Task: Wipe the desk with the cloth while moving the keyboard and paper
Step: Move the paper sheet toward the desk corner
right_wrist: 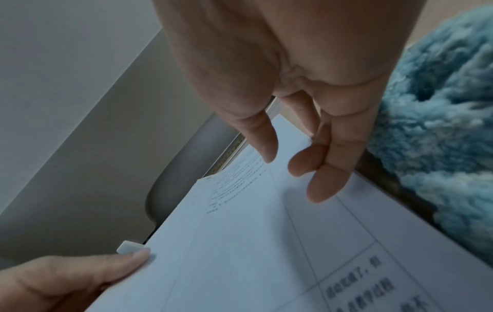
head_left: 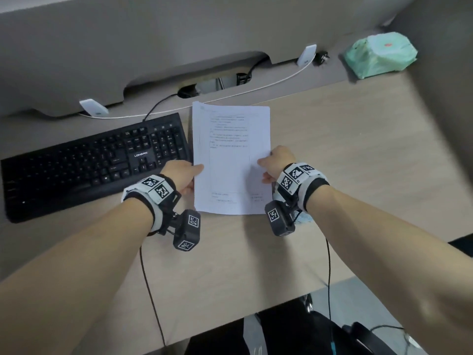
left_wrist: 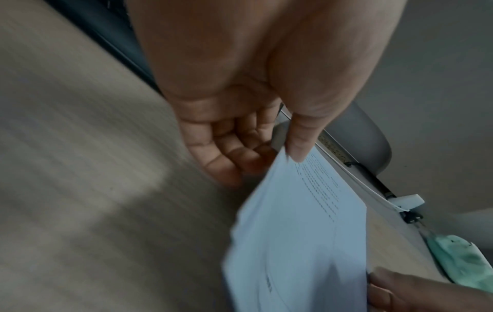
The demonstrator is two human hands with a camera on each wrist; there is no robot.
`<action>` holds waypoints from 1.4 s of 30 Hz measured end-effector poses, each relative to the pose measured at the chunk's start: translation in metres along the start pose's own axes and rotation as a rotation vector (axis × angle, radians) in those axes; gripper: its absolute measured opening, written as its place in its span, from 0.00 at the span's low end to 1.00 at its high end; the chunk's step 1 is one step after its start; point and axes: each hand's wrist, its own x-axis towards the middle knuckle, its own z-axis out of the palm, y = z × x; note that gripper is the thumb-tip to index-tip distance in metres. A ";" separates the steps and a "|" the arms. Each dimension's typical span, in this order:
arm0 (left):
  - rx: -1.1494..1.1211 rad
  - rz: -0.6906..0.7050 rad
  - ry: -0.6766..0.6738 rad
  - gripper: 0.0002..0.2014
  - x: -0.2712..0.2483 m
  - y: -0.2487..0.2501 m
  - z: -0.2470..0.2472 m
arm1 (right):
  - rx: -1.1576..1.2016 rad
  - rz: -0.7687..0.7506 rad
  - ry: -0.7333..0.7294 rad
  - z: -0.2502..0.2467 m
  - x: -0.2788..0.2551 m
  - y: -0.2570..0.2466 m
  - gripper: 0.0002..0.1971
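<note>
A white stack of printed paper (head_left: 230, 160) sits mid-desk, raised slightly off the wooden desk (head_left: 345, 149). My left hand (head_left: 190, 172) pinches its left edge, thumb on top and fingers beneath (left_wrist: 240, 164). Gripping the right edge is my right hand (head_left: 272, 165), with its thumb (right_wrist: 264, 147) on the sheet. The black keyboard (head_left: 89, 165) lies left of the paper, its right end touching the sheet's edge. A fluffy blue cloth (right_wrist: 440, 126) lies on the desk under my right wrist, only a sliver (head_left: 305, 219) showing in the head view.
A grey partition (head_left: 153, 34) runs along the back, with a cable opening, white clips and a white cable (head_left: 256, 90). A green wrapped pack (head_left: 381, 55) stands at the back right. The desk's front edge is near my body, above a black chair (head_left: 281, 334).
</note>
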 end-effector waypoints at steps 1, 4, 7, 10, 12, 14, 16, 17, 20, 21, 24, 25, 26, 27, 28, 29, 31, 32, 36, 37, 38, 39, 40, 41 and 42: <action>-0.008 0.001 -0.035 0.08 -0.002 0.002 0.000 | 0.002 0.007 -0.014 -0.001 -0.001 0.000 0.07; 0.058 0.073 -0.094 0.07 -0.014 0.012 0.000 | 0.068 0.050 -0.065 -0.004 -0.004 0.000 0.11; 0.157 0.235 -0.076 0.07 -0.020 0.024 -0.009 | 0.180 0.070 -0.067 -0.007 -0.010 -0.002 0.16; 0.115 0.336 -0.090 0.08 -0.036 0.046 -0.017 | 0.248 0.080 -0.100 -0.019 -0.023 -0.003 0.11; 0.101 0.392 -0.119 0.09 -0.048 0.063 -0.019 | 0.297 0.080 -0.109 -0.032 -0.027 -0.003 0.08; 0.088 0.433 -0.153 0.11 -0.062 0.080 -0.015 | 0.336 0.069 -0.108 -0.049 -0.032 -0.001 0.10; 0.081 0.454 -0.195 0.12 -0.074 0.097 -0.007 | 0.402 0.062 -0.112 -0.062 -0.035 0.000 0.14; 0.062 0.465 -0.212 0.12 -0.079 0.106 -0.001 | 0.438 0.058 -0.117 -0.069 -0.036 0.001 0.16; -0.005 0.474 -0.256 0.14 -0.096 0.134 0.025 | 0.487 0.028 -0.155 -0.094 -0.038 0.008 0.19; -0.016 0.484 -0.275 0.14 -0.100 0.143 0.034 | 0.491 0.018 -0.161 -0.102 -0.038 0.011 0.19; -0.036 0.499 -0.327 0.14 -0.119 0.176 0.070 | 0.495 -0.012 -0.172 -0.138 -0.034 0.027 0.19; -0.045 0.504 -0.336 0.13 -0.126 0.187 0.083 | 0.508 -0.012 -0.180 -0.151 -0.032 0.034 0.18; -0.050 0.513 -0.349 0.11 -0.133 0.197 0.097 | 0.531 -0.006 -0.195 -0.165 -0.029 0.042 0.18; -0.048 0.514 -0.362 0.12 -0.140 0.206 0.110 | 0.550 0.006 -0.220 -0.179 -0.027 0.051 0.20; -0.047 0.515 -0.374 0.13 -0.145 0.214 0.122 | 0.570 0.021 -0.249 -0.192 -0.025 0.059 0.22; -0.047 0.515 -0.385 0.14 -0.149 0.222 0.135 | 0.587 0.032 -0.276 -0.206 -0.022 0.067 0.23; -0.055 0.519 -0.409 0.12 -0.152 0.236 0.163 | 0.608 0.031 -0.299 -0.235 -0.015 0.087 0.21; -0.052 0.520 -0.409 0.11 -0.153 0.243 0.177 | 0.619 0.020 -0.278 -0.252 -0.011 0.097 0.17; 0.095 0.485 -0.214 0.12 -0.141 0.257 0.227 | 0.569 0.007 -0.019 -0.323 0.011 0.134 0.07; 0.150 0.431 -0.182 0.11 -0.133 0.256 0.240 | 0.480 0.001 0.046 -0.340 0.017 0.142 0.08; 0.194 0.358 -0.185 0.10 -0.127 0.252 0.252 | 0.355 -0.020 0.112 -0.355 0.020 0.147 0.09; 0.231 0.287 -0.216 0.10 -0.119 0.248 0.268 | 0.220 -0.053 0.190 -0.369 0.025 0.152 0.09; 0.260 0.224 -0.253 0.10 -0.113 0.243 0.285 | 0.091 -0.082 0.273 -0.380 0.030 0.156 0.09; 0.273 0.165 -0.289 0.09 -0.107 0.237 0.299 | -0.020 -0.096 0.332 -0.387 0.035 0.160 0.08; 0.272 0.113 -0.324 0.07 -0.103 0.231 0.313 | -0.109 -0.093 0.363 -0.393 0.038 0.164 0.07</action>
